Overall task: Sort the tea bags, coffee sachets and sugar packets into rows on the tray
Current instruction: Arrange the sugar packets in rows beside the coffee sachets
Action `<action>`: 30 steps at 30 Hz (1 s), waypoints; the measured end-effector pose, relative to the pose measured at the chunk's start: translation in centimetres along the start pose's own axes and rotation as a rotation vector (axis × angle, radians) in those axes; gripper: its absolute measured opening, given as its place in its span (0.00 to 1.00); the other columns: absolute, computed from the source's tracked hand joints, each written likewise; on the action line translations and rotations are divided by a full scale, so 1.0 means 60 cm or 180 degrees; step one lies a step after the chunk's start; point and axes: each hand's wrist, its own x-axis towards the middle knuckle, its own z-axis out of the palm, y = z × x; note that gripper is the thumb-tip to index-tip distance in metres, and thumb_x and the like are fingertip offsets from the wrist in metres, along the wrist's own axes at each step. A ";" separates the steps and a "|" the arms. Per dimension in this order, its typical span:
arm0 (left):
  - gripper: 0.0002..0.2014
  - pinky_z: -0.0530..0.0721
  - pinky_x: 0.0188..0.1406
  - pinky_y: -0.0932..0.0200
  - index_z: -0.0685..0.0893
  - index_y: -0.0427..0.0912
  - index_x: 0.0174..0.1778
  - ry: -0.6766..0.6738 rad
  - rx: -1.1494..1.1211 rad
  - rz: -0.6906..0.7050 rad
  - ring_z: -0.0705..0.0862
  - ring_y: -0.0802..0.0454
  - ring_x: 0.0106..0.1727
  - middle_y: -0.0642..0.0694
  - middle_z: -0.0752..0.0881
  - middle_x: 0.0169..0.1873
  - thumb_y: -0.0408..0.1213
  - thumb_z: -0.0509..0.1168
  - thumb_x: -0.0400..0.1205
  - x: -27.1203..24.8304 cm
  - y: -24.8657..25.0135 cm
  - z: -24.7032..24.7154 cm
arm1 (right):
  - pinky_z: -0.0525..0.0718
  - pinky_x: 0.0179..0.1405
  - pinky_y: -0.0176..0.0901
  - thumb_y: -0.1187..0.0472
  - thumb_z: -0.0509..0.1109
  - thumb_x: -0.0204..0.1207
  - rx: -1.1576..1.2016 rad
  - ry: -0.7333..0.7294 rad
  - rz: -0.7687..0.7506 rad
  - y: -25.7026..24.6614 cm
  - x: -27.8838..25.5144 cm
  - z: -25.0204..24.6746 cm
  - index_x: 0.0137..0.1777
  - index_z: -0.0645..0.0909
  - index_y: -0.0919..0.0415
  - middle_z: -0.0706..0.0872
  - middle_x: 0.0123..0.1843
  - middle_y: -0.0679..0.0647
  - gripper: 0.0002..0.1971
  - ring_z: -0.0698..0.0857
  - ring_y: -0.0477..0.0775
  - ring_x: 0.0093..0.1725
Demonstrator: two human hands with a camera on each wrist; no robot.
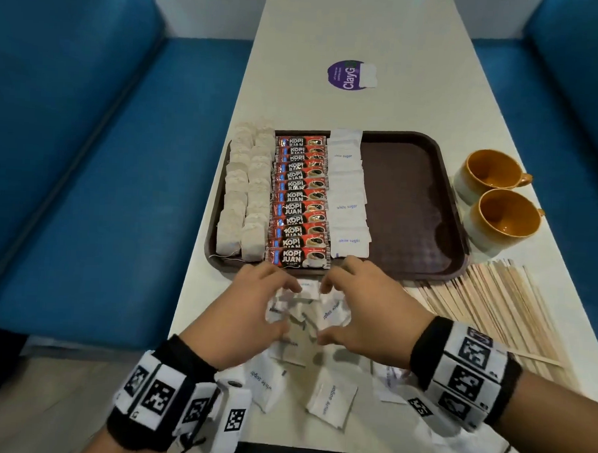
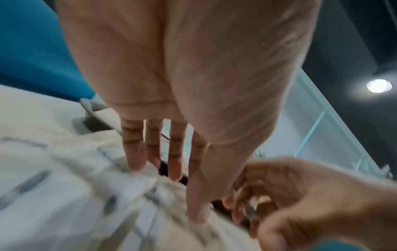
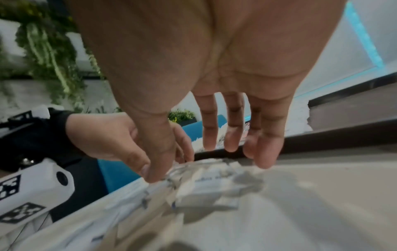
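Blue seats (image 1: 88, 148) flank the white table (image 1: 299, 38). Near its front edge, the left hand (image 1: 253, 306) and right hand (image 1: 362, 311), each grip open, cup loose sugar packets (image 1: 307, 312) beside the tray (image 1: 412, 197).

L hand (image 2: 171, 84) fingers (image 2: 135, 152) spread on blurred sugar packets (image 2: 86, 195), R hand (image 2: 300, 195) close beside.
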 end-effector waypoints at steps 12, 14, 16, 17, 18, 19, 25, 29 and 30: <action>0.30 0.77 0.72 0.49 0.79 0.54 0.76 0.0509 0.0340 -0.0197 0.70 0.51 0.69 0.54 0.72 0.68 0.45 0.76 0.76 0.007 0.018 0.048 | 0.80 0.62 0.50 0.40 0.78 0.74 -0.0656 0.0011 0.0043 -0.024 0.018 0.028 0.68 0.70 0.56 0.71 0.68 0.54 0.31 0.72 0.56 0.65; 0.28 0.78 0.71 0.52 0.82 0.51 0.74 0.0520 0.0366 -0.0113 0.72 0.52 0.67 0.54 0.74 0.67 0.46 0.76 0.76 0.008 0.018 0.047 | 0.78 0.63 0.48 0.41 0.75 0.78 -0.0685 -0.0022 -0.0001 -0.021 0.015 0.023 0.69 0.71 0.56 0.73 0.68 0.53 0.28 0.73 0.56 0.66; 0.25 0.77 0.70 0.56 0.83 0.51 0.71 0.0490 0.0365 -0.0077 0.72 0.53 0.65 0.56 0.75 0.66 0.47 0.76 0.77 0.007 0.020 0.045 | 0.77 0.62 0.48 0.42 0.72 0.80 -0.0691 -0.0016 -0.0046 -0.016 0.011 0.019 0.68 0.73 0.55 0.75 0.67 0.53 0.24 0.74 0.56 0.65; 0.23 0.77 0.68 0.57 0.84 0.51 0.69 0.0488 0.0375 -0.0049 0.72 0.54 0.64 0.57 0.76 0.66 0.46 0.75 0.77 0.007 0.021 0.045 | 0.77 0.61 0.47 0.44 0.72 0.81 -0.0685 -0.0018 -0.0058 -0.015 0.008 0.016 0.68 0.74 0.55 0.75 0.66 0.53 0.22 0.74 0.56 0.65; 0.22 0.77 0.67 0.59 0.84 0.51 0.67 0.0490 0.0388 -0.0016 0.73 0.55 0.63 0.58 0.77 0.65 0.47 0.74 0.77 0.008 0.022 0.045 | 0.77 0.60 0.46 0.46 0.72 0.81 -0.0671 -0.0030 -0.0059 -0.014 0.005 0.015 0.68 0.74 0.54 0.76 0.66 0.52 0.21 0.74 0.55 0.65; 0.20 0.76 0.65 0.61 0.84 0.52 0.66 0.0483 0.0402 0.0008 0.73 0.56 0.62 0.60 0.78 0.65 0.47 0.73 0.77 0.008 0.022 0.046 | 0.78 0.59 0.46 0.48 0.72 0.81 -0.0653 -0.0040 -0.0051 -0.013 0.001 0.012 0.68 0.75 0.54 0.76 0.66 0.51 0.20 0.74 0.55 0.65; 0.19 0.77 0.63 0.58 0.79 0.54 0.68 0.0488 0.0426 0.0066 0.73 0.55 0.62 0.60 0.80 0.63 0.45 0.68 0.80 0.012 0.029 0.050 | 0.80 0.57 0.46 0.57 0.66 0.80 -0.0403 0.0000 0.0158 -0.004 -0.010 0.002 0.65 0.77 0.51 0.80 0.62 0.48 0.14 0.77 0.53 0.62; 0.30 0.80 0.63 0.51 0.71 0.59 0.76 0.0286 0.0643 0.0011 0.70 0.52 0.65 0.60 0.73 0.67 0.49 0.69 0.77 0.011 0.032 0.057 | 0.80 0.57 0.47 0.62 0.63 0.79 -0.0189 0.0063 0.0251 0.005 -0.012 -0.005 0.64 0.78 0.50 0.83 0.59 0.48 0.15 0.80 0.54 0.60; 0.31 0.81 0.63 0.51 0.70 0.60 0.76 0.0282 0.0676 -0.0017 0.70 0.52 0.65 0.60 0.73 0.67 0.50 0.70 0.76 0.013 0.033 0.059 | 0.80 0.57 0.47 0.62 0.63 0.80 -0.0157 0.0087 0.0234 0.005 -0.012 -0.007 0.66 0.78 0.49 0.83 0.59 0.47 0.16 0.81 0.54 0.60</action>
